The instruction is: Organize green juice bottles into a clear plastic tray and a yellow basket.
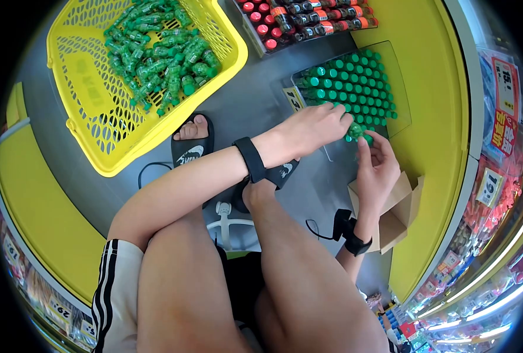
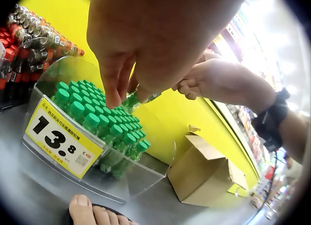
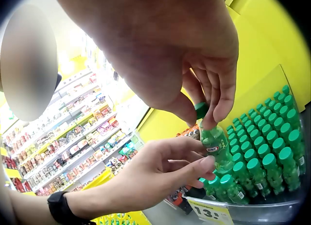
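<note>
Both hands hold one small green bottle (image 3: 221, 152) in front of the display bin. In the head view my left hand (image 1: 314, 129) reaches across from the left and grips the bottle's body between thumb and fingers. My right hand (image 1: 380, 170) pinches its top end; in the right wrist view the fingertips hold the green cap (image 3: 200, 110), with the bottle standing nearly upright below. Many matching green-capped bottles (image 2: 92, 120) stand in tight rows in the clear bin (image 2: 124, 183), just beyond the hands. A yellow price card (image 2: 63, 137) fronts that bin.
A yellow basket (image 1: 90, 138) at the upper left contains many green bottles lying loose. Dark bottles with red caps (image 1: 270, 44) fill a second bin at the top. An open cardboard box (image 1: 394, 226) sits beside the right forearm, against the yellow shelf base (image 1: 438, 176).
</note>
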The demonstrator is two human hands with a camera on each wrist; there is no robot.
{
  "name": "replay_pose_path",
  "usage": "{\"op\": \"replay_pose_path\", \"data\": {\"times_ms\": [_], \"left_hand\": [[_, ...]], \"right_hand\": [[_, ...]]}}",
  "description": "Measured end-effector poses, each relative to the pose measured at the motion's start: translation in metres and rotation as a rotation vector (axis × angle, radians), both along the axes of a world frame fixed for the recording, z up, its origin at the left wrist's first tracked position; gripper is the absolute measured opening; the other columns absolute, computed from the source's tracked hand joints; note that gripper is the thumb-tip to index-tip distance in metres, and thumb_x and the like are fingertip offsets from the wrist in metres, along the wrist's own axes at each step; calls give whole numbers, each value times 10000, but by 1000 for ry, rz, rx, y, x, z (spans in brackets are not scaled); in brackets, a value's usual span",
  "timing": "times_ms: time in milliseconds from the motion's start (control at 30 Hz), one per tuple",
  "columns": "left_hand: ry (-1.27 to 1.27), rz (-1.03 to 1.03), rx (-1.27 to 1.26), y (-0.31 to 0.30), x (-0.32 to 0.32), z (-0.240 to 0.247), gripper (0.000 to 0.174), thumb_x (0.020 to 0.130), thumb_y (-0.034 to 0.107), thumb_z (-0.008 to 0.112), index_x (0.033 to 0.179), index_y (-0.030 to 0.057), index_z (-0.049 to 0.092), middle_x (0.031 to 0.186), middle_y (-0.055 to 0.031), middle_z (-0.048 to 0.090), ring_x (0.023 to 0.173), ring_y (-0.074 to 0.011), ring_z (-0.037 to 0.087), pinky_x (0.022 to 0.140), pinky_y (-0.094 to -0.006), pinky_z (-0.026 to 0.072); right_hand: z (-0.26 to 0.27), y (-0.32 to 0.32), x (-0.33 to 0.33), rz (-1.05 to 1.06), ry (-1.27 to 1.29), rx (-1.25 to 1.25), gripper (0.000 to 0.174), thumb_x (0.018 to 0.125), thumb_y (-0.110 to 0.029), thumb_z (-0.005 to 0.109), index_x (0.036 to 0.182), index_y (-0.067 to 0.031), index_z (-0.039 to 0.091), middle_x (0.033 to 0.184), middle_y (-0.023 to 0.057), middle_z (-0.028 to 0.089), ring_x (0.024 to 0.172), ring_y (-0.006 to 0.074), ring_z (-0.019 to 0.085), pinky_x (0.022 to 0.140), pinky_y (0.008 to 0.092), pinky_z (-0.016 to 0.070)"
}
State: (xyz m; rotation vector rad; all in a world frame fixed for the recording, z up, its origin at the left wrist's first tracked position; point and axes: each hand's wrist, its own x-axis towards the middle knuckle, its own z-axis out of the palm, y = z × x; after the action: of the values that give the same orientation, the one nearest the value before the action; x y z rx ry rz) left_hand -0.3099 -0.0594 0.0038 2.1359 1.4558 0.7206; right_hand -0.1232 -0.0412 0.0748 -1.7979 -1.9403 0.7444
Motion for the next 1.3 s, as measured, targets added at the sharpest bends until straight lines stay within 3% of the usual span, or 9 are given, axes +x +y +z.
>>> {"op": "replay_pose_path", "data": {"times_ms": [267,333,467,533,833,1300], "left_hand": [[73,-89,-67,-9,2,-37,524,629,38,902,1109,-28,701,1053,-143,726,1126,-329,716,969,-426,607],[143,-138,7,-9,3,-46,413,709,166,918,1045,-1,745,1016,-103,734,1104,-291,699,990,-401,554],[153,-101,71,-7,8,-65,376,818,306,888,1022,18,760,1008,-70,733,1072,-257,682,994,-370,511],[236,-151,13,-5,5,-68,377,923,393,813,1003,29,756,959,-54,718,1044,-245,678,965,-371,494],[195,-149,15,3,2,-82,355,941,417,771,936,63,741,898,-40,687,963,-224,665,917,-368,483],[219,-114,72,0,5,-91,258,915,341,757,945,85,741,915,-26,674,1002,-207,645,910,-350,472]], "right_hand": [[-45,6,-4,93,-120,46,214,985,-112,811,1148,24,783,879,153,741,708,234,728,663,358,574],[-54,11,-6,107,-145,45,217,979,-111,810,1145,27,781,890,162,742,716,247,731,668,369,574],[-67,19,-13,170,-141,90,235,964,-104,808,1160,23,784,923,179,752,739,281,747,682,407,582],[-70,21,-18,182,-154,60,236,956,-102,812,1157,20,785,930,178,751,737,285,747,684,412,584],[-80,24,-27,210,-218,40,257,962,-129,797,1180,7,782,978,192,756,771,321,761,723,462,601],[-81,19,-30,207,-270,30,212,945,-127,805,1124,-28,746,935,163,762,811,364,765,706,480,599]]}}
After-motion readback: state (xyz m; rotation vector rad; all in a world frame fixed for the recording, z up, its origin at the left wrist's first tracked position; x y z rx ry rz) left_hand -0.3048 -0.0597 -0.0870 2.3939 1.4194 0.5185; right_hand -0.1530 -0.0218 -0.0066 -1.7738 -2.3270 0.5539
